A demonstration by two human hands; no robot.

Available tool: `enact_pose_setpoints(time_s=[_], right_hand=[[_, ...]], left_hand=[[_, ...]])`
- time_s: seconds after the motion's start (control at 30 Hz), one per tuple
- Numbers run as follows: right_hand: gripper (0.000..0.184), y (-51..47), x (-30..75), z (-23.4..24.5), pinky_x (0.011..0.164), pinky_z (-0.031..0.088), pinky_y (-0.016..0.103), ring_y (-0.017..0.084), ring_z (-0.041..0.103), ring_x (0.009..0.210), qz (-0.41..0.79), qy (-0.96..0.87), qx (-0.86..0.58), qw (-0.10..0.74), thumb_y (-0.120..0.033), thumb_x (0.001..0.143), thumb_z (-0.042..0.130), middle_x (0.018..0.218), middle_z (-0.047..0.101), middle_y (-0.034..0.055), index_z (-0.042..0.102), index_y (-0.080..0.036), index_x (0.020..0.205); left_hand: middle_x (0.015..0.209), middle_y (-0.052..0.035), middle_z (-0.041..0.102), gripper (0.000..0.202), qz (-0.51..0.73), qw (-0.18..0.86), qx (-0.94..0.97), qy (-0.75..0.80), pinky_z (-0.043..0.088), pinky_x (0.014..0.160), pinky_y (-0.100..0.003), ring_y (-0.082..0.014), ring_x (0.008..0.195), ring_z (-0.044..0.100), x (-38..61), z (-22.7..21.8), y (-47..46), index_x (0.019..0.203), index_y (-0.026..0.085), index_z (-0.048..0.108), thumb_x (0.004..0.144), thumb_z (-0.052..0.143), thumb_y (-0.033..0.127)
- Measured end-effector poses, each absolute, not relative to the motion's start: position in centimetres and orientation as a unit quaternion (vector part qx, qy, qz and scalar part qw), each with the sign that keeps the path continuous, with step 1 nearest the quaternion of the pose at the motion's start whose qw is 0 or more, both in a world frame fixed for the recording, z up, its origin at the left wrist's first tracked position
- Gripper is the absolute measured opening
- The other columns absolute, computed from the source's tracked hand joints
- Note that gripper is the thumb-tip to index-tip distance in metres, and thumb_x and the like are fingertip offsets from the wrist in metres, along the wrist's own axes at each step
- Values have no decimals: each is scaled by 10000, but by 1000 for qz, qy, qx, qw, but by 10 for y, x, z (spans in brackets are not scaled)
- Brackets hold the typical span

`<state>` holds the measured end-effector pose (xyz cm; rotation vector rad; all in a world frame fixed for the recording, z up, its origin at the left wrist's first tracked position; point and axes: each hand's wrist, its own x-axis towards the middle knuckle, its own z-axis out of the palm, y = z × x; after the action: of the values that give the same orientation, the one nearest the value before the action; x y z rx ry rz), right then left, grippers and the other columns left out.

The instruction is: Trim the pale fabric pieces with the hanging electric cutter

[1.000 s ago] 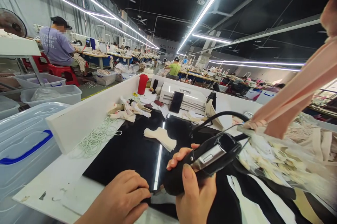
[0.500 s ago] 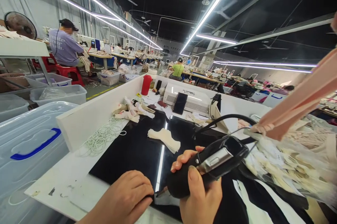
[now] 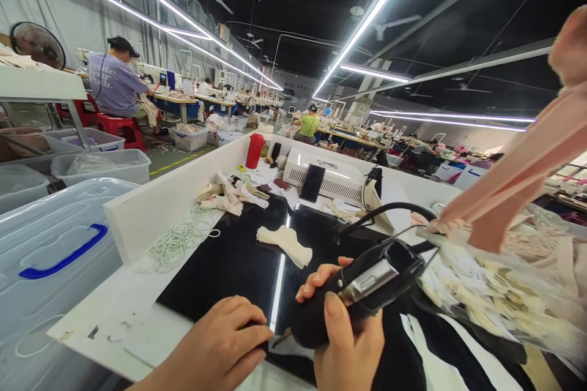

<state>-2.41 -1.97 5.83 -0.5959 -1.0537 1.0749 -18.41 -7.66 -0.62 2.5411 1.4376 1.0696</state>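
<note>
In my right hand [image 3: 351, 336] is a black corded handheld tool [image 3: 358, 299] with a metal lever on its upper side, gripped with fingers and thumb around its body. Its narrow brownish tip [image 3: 283, 339] points left toward my left hand. My left hand [image 3: 229, 342] rests low over the table edge, fingers curled and pressed together. Something dark shows under those fingers, too hidden to name. A greyish sheer patch [image 3: 291, 347] lies between the hands. Ahead of them, a small stack of cream fabric pieces [image 3: 285, 244] lies on the glossy black board [image 3: 220, 275].
Pale cord [image 3: 181, 241] and fabric scraps [image 3: 229, 192] lie left. A phone [image 3: 312, 182] leans on a white vented box [image 3: 337, 177], near a red bottle [image 3: 255, 151]. Right, a pink fabric strip [image 3: 518, 158] hangs over bagged cream pieces [image 3: 486, 281]. A lidded bin [image 3: 55, 219] stands left.
My left hand has moved slightly right, its fingertips closer to the tool's tip. My right hand keeps its grip on the tool. The view has shifted a little.
</note>
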Motion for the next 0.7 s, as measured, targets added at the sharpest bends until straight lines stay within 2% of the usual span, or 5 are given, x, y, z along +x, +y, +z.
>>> enact_pose_setpoints(time_s=[0.17,0.3,0.37,0.53,0.7], right_hand=[[489,-12,0,80,672,568,310,132,625,678,439,-489,-294,694,-405,853,773,856,659,-42,543,-335,1280],[458,-5,21,96,768,599,367,180,686,799,383,-511,-367,676,-471,751,849,969,698,5,640,-269,1106],[439,-1,27,98,796,593,371,199,701,846,350,-517,-397,673,-471,721,870,994,704,23,660,-241,1030],[380,12,29,90,652,575,284,127,643,646,350,-479,-361,719,-378,773,848,832,668,-41,600,-260,1036],[383,16,25,79,654,567,295,127,631,634,349,-479,-343,729,-343,799,827,797,663,-48,587,-264,1087]], left_hand=[[1034,-30,683,163,374,-43,816,439,548,815,-323,-221,941,638,-182,-12,-77,1052,262,678,1020,518,259],[1066,-2,690,107,322,1,848,421,543,876,-268,-183,998,659,-184,7,-69,1036,258,686,958,649,196],[1087,-10,702,118,303,8,866,397,525,942,-285,-182,1032,667,-184,17,-55,1072,236,682,968,648,193],[1182,-37,721,374,261,137,904,310,469,1060,-338,-217,1149,649,-181,29,-8,1244,216,615,897,755,201],[1250,-96,696,513,254,240,906,240,462,1096,-405,-273,1259,613,-179,28,15,1325,220,578,872,784,346]])
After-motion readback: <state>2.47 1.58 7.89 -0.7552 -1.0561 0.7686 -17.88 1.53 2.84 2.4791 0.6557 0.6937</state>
